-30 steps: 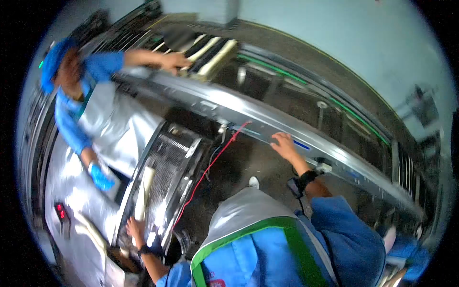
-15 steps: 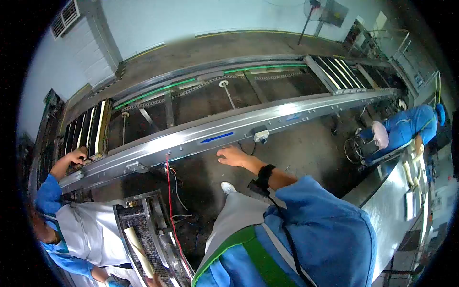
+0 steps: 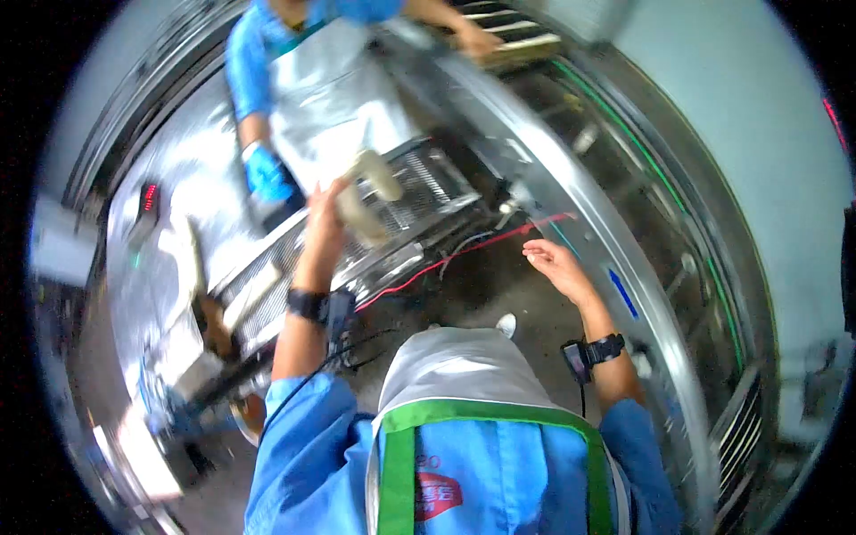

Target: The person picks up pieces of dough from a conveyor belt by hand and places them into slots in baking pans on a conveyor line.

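My left hand (image 3: 325,218), blurred, is over the perforated metal tray (image 3: 419,183). Its fingertips are closed on a pale, soft strip (image 3: 382,176) that arches to the right. Another pale strip (image 3: 361,218) lies just below it, beside my palm. My right hand (image 3: 553,263) hangs over the floor beside the long metal rail (image 3: 571,169), fingers loosely stretched and holding nothing. A third pale strip (image 3: 252,296) rests at the tray's lower left end.
Across the tray stands a co-worker in a silvery apron (image 3: 334,89), with one blue-gloved hand (image 3: 267,176) and a bare hand at a slatted rack (image 3: 526,49). A red cable (image 3: 446,260) runs between tray and rail. A red-lit display (image 3: 149,198) stands on the metal table (image 3: 192,134).
The view has swung left and down. My left hand, low at the tray half a second ago, is now farther forward with a pale strip. My right hand stays beside the rail, empty.
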### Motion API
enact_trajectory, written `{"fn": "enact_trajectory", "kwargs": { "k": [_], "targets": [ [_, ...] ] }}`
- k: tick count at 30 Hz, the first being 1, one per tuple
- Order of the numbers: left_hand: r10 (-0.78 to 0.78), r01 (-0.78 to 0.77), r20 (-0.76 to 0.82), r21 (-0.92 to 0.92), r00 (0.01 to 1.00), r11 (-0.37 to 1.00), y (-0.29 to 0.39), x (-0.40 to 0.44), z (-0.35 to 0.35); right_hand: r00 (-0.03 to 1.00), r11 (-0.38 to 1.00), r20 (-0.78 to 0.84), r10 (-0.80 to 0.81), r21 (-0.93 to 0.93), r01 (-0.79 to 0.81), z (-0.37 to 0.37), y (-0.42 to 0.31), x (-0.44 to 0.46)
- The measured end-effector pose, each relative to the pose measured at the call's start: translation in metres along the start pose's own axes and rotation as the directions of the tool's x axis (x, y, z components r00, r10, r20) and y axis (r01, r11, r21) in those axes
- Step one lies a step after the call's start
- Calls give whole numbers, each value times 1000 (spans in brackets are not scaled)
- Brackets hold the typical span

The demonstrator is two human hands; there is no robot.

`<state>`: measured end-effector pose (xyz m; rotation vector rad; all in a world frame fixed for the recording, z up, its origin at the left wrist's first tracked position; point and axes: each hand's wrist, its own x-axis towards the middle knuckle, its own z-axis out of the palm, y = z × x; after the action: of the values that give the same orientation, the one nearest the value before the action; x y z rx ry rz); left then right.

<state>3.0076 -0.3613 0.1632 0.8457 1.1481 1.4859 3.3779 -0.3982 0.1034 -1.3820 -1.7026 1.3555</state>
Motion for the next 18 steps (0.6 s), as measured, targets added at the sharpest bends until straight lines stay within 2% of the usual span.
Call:
{"fn": "enact_trajectory", "kwargs": {
  "k": [3,4,5,6,8,9,10,11,12,14,15,16,17,18],
  "targets": [
    [-15,0,-46,-308,999,951,-3,-10,-5,980,990,172,-96,-83,112,46,-46,39],
    [-58,13,-120,-344,991,939,1,-19,-5,964,980,215,-157,-85,179,65,-62,46],
    [-55,4,-104,-434,993,901,0,-25,-7,939,962,287,-187,-139,234,81,-86,56],
    [-54,0,-91,-510,994,860,4,-30,-2,909,943,316,-271,-101,316,94,-104,65],
    [-32,-37,-112,-562,993,826,20,-46,10,798,855,408,-443,-74,513,127,-135,82],
    [1,-53,-83,-620,997,783,22,-53,13,809,875,427,-403,-77,477,142,-145,85],
    [48,-109,-116,-612,992,783,19,-55,11,818,891,445,-364,-88,444,155,-155,88],
    [94,-191,-187,-614,978,766,28,-61,12,811,865,439,-387,-132,484,164,-167,94],
    [141,-271,-254,-607,957,747,40,-68,12,796,853,404,-451,-69,518,175,-175,96],
    [183,-323,-284,-601,941,731,50,-78,0,742,838,513,-431,-77,540,183,-192,102],
    [245,-406,-356,-501,902,764,54,-84,-6,724,832,535,-435,-68,551,189,-197,107],
    [309,-476,-418,-392,854,787,56,-89,-13,663,792,590,-460,-64,607,195,-202,113],
    [363,-518,-447,-294,818,804,53,-91,-24,602,752,640,-477,-57,657,201,-205,117],
    [411,-545,-472,-192,780,816,52,-93,-34,590,751,653,-475,-48,658,209,-209,122]
  ]
}}
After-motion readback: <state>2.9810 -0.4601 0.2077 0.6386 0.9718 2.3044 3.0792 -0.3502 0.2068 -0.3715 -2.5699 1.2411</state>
